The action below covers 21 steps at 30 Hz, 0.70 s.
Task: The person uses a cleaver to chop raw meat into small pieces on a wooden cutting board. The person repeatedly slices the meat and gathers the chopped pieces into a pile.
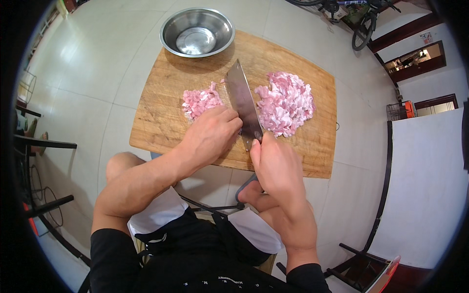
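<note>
In the head view, I see my right hand (281, 163) clenched on a cleaver (241, 97), between chopped meat (201, 101) and a larger meat pile (287, 105) on a wooden board (159, 110). My left hand (213, 134) curls alongside; its grip I cannot tell

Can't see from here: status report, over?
Right hand grips broad steel cleaver. Left hand curled beside it. Small pink meat pile left, larger pink meat pile right. Silver metal bowl clear of cleaver.

There are two hands (212, 133) (279, 163), one cleaver (243, 100), two meat piles (200, 100) (288, 103), one metal bowl (197, 40) and one wooden board (159, 117).
</note>
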Each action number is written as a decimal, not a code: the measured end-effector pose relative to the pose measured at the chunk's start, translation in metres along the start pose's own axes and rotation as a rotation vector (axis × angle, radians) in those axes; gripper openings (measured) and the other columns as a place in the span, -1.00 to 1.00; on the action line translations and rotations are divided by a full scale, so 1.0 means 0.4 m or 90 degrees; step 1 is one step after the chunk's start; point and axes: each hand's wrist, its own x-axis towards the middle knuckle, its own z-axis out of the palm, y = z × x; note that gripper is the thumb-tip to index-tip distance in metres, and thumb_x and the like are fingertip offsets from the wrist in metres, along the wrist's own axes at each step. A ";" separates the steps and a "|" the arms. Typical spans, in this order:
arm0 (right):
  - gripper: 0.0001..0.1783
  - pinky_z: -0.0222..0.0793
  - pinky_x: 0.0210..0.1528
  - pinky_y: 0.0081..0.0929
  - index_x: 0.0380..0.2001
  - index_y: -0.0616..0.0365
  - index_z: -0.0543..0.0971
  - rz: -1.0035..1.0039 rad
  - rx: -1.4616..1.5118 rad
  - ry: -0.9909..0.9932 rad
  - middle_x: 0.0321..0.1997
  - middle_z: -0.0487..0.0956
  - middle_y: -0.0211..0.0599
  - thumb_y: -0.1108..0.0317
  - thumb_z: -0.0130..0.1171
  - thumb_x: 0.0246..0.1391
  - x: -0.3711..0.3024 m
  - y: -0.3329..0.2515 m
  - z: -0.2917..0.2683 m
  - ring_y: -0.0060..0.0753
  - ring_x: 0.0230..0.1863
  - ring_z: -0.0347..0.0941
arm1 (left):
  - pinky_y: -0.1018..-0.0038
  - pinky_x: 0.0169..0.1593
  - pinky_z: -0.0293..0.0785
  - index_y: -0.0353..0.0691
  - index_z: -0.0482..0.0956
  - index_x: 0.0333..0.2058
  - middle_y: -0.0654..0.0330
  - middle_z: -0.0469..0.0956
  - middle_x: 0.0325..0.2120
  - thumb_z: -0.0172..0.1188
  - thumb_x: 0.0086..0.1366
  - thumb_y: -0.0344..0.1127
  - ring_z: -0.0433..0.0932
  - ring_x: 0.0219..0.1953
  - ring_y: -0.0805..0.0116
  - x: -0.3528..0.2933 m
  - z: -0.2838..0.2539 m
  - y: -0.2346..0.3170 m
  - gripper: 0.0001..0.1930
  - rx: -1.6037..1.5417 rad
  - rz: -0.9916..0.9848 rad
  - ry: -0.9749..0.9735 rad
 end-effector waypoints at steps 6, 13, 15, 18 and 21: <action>-0.61 0.53 -0.22 0.26 -0.32 0.32 0.60 0.046 0.193 0.039 -0.40 0.68 0.31 0.17 0.21 0.49 0.070 0.091 0.047 0.48 -0.29 0.67 | 0.15 0.00 0.58 -0.23 0.66 -0.20 0.10 0.61 -0.24 0.43 0.31 -0.38 0.62 -0.11 0.02 0.002 -0.001 0.003 -0.85 0.025 0.030 0.004; -0.58 0.39 -0.31 0.22 -0.39 0.34 0.54 0.058 0.351 0.050 -0.44 0.61 0.29 0.19 0.25 0.48 0.049 0.093 0.035 0.48 -0.37 0.56 | 0.12 0.08 0.57 -0.18 0.70 -0.11 0.09 0.68 -0.17 0.47 0.34 -0.31 0.67 -0.02 0.02 -0.009 -0.018 0.008 -0.79 0.058 -0.004 0.021; -0.59 0.38 -0.41 0.02 -0.40 0.31 0.52 0.044 0.337 0.061 -0.50 0.60 0.08 0.22 0.25 0.50 0.026 0.091 0.024 0.16 -0.47 0.55 | 0.11 0.10 0.57 -0.18 0.70 -0.10 0.11 0.69 -0.15 0.48 0.34 -0.30 0.68 0.00 0.03 -0.010 -0.028 0.013 -0.78 0.053 -0.006 0.021; -0.61 0.40 -0.49 -0.18 -0.41 0.26 0.53 0.023 0.250 0.053 -0.56 0.60 -0.12 0.24 0.24 0.52 -0.015 0.088 -0.001 -0.17 -0.57 0.56 | 0.13 0.11 0.58 -0.18 0.72 -0.11 0.15 0.70 -0.13 0.49 0.33 -0.29 0.68 0.01 0.04 -0.011 -0.029 0.019 -0.78 0.054 0.013 0.031; -0.62 0.49 -0.31 0.18 -0.37 0.25 0.57 0.047 0.181 -0.005 -0.48 0.65 0.23 0.17 0.23 0.48 -0.050 0.055 -0.040 0.46 -0.39 0.62 | 0.15 0.10 0.58 -0.18 0.73 -0.13 0.19 0.71 -0.12 0.48 0.32 -0.32 0.69 0.01 0.06 -0.018 -0.013 0.009 -0.81 0.065 0.027 0.030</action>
